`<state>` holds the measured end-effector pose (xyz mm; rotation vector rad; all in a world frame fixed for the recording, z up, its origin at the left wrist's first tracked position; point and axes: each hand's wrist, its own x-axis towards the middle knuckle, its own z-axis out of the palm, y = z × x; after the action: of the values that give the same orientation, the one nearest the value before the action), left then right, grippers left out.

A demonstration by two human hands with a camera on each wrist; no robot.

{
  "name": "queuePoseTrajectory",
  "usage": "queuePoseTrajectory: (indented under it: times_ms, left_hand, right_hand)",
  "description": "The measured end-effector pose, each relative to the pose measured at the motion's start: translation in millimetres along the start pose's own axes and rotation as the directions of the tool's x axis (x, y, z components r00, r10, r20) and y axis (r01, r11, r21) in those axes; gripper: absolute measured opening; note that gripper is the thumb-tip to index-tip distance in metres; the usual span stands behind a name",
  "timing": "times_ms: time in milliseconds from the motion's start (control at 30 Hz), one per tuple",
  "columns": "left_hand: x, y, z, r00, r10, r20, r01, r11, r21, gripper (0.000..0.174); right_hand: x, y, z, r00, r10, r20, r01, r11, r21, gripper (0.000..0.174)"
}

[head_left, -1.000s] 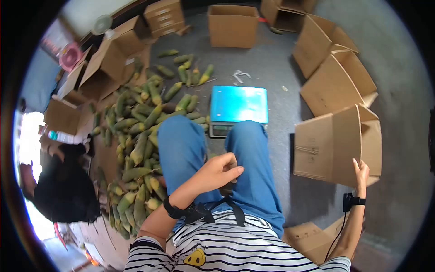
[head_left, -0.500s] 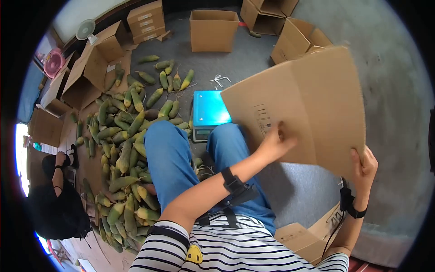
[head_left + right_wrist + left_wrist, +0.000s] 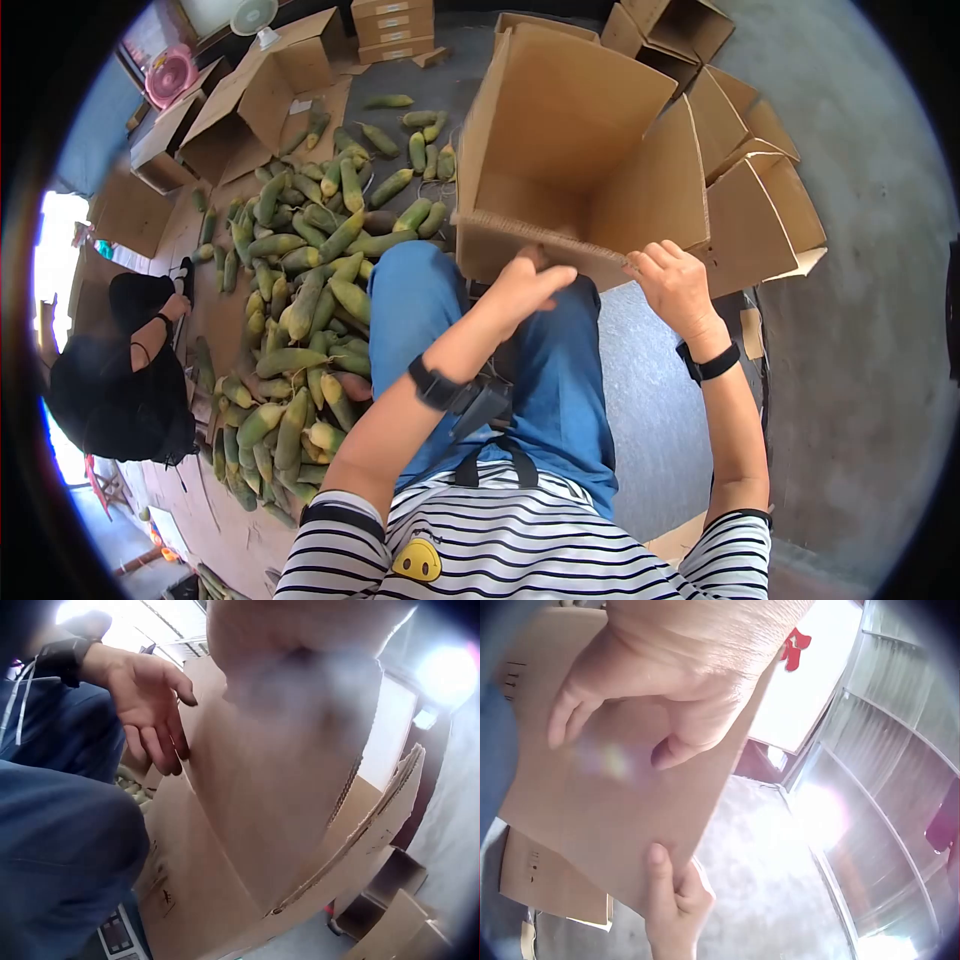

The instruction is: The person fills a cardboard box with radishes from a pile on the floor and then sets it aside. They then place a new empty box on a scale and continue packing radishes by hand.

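An open-topped cardboard box (image 3: pixel 560 120) stands tilted over the knees in the head view, its inside facing up. My right hand (image 3: pixel 676 290) pinches the near top edge at its right corner; in the left wrist view the thumb of that hand (image 3: pixel 676 907) lies on the outer wall. My left hand (image 3: pixel 525 290) is at the near wall with fingers loosely spread, gripping nothing. In the right wrist view the left hand (image 3: pixel 150 705) is beside the cardboard (image 3: pixel 202 862), palm showing; whether it touches is unclear.
Many green-yellow vegetables (image 3: pixel 300 300) lie heaped on the left. More boxes (image 3: pixel 750 215) stand at the right and others (image 3: pixel 240 110) at the upper left. A person in black (image 3: pixel 120 390) sits at the far left. A scale (image 3: pixel 120 934) shows by the knee.
The box has come from the right side to in front of the knees and turned so its inside shows. Both hands have moved with it, and it now covers the blue scale in the head view.
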<state>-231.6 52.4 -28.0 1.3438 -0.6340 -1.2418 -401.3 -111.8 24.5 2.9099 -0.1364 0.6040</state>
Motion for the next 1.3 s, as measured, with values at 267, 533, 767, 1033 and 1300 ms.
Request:
queuePoseTrajectory:
  times_ms: [267, 533, 767, 1033, 1300]
  left_hand:
    - [-117.5, 2.1, -42.9, 0.995, 0.09, -0.042, -0.091, 0.996, -0.022, 0.057]
    - [-201.2, -47.0, -116.2, 0.96, -0.045, -0.278, 0.016, 0.994, -0.104, 0.036]
    - [-227.9, -176.8, -179.0, 0.801, -0.081, -0.594, 0.303, 0.909, 0.285, 0.04]
    - [-280.0, -280.3, -260.7, 0.524, 0.482, -0.702, 0.663, 0.286, 0.691, 0.066]
    - [-306.7, -301.2, -316.0, 0.374, -0.125, -0.919, 0.926, 0.107, 0.362, 0.053]
  right_hand:
    - [8.7, 7.4, -4.0, 0.994, 0.078, 0.078, -0.083, 0.995, 0.056, 0.015]
    - [55.7, -42.4, -98.3, 0.958, 0.214, -0.192, -0.146, 0.938, 0.315, 0.046]
    - [60.7, -46.2, -156.7, 0.831, -0.101, -0.547, 0.358, 0.85, 0.388, 0.043]
    - [99.7, -87.2, -162.2, 0.638, -0.256, -0.726, 0.451, 0.888, 0.083, 0.04]
    - [95.3, -112.7, -151.3, 0.805, -0.116, -0.582, 0.367, 0.868, 0.334, 0.037]
